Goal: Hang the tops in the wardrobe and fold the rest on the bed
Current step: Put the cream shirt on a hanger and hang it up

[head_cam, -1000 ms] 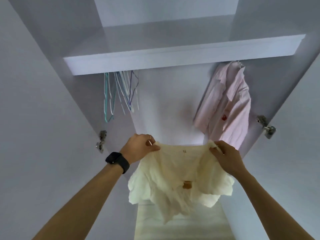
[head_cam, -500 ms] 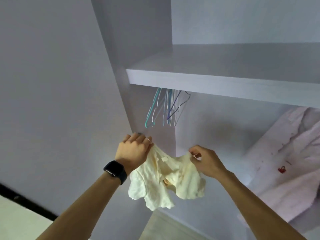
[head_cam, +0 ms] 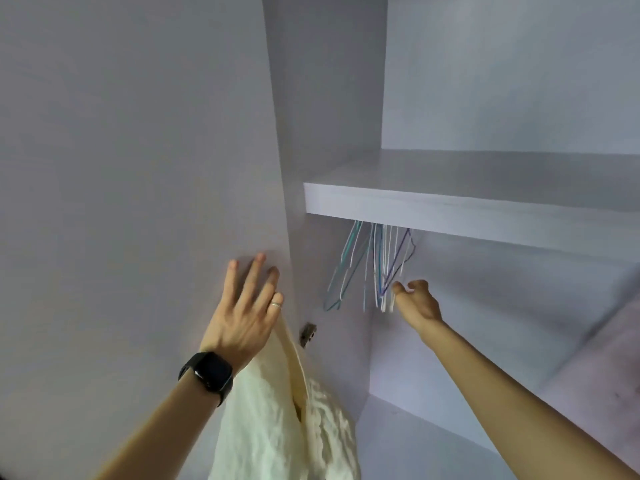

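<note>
A cream crinkled top (head_cam: pixel 277 420) hangs down from my left hand (head_cam: pixel 246 313), which holds it at the thumb side. The other fingers of that hand are spread straight against the inside of the open wardrobe door (head_cam: pixel 138 202). Several thin wire hangers (head_cam: pixel 377 268), teal, white and purple, hang under the wardrobe shelf (head_cam: pixel 450 216). My right hand (head_cam: pixel 417 299) is stretched out to them. Its loosely curled fingertips are at the lower ends of the white hangers, and nothing is gripped in it.
A metal door hinge (head_cam: pixel 307 333) sits just right of the top, on the wardrobe's side wall. The pale wardrobe interior (head_cam: pixel 485 323) lies behind the hangers. A black watch (head_cam: pixel 207 374) is on my left wrist.
My right hand let go of the cream top and reached up to the hangers. My left hand rose against the door, so the top hangs from it alone. The view swung left, away from the pink shirt.
</note>
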Tool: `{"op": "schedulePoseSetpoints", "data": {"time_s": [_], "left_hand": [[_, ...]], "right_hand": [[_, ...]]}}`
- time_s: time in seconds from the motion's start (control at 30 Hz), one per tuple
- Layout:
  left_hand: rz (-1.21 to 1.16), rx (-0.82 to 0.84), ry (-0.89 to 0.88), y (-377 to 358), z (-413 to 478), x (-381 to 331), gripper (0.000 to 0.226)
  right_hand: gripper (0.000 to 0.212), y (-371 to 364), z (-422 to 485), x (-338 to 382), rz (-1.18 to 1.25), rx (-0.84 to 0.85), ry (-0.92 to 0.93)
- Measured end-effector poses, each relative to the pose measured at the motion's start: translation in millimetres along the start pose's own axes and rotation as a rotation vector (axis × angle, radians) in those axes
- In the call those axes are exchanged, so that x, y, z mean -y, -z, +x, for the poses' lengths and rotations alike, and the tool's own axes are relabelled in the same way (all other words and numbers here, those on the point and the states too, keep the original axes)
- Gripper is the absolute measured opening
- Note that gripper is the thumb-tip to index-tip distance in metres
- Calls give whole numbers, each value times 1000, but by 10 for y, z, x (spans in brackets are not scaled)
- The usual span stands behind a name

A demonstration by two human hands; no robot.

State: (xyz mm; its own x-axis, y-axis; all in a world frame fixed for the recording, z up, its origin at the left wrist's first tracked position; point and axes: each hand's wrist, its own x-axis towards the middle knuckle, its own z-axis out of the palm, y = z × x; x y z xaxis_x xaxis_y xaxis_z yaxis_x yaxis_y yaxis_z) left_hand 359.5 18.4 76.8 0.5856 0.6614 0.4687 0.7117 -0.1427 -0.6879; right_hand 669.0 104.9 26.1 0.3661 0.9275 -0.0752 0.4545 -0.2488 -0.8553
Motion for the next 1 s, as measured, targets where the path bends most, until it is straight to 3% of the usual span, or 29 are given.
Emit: {"op": "schedulePoseSetpoints", "data": {"time_s": [0.13, 0.23, 0.47, 0.63, 0.8, 1.0], "left_hand": [[172, -10, -6, -211, -33, 66, 43], [272, 52, -11, -354, -56, 25, 57], [308, 10, -13, -386, -41, 2, 57], [291, -2, 18, -375, -56, -57, 51], [279, -14, 23, -410, -59, -50, 50], [279, -2, 21, -402, -49, -41, 50]], "right_hand": [[53, -258, 234, -50, 48, -80, -51], [46, -399, 369, -110, 55, -108, 4], [21, -542, 371, -60, 25, -170, 90], [36, -680, 347, 90, 188, -123, 75], [29, -768, 388, 180, 169, -137, 85], [41, -707, 286, 235, -143, -351, 136]]}}
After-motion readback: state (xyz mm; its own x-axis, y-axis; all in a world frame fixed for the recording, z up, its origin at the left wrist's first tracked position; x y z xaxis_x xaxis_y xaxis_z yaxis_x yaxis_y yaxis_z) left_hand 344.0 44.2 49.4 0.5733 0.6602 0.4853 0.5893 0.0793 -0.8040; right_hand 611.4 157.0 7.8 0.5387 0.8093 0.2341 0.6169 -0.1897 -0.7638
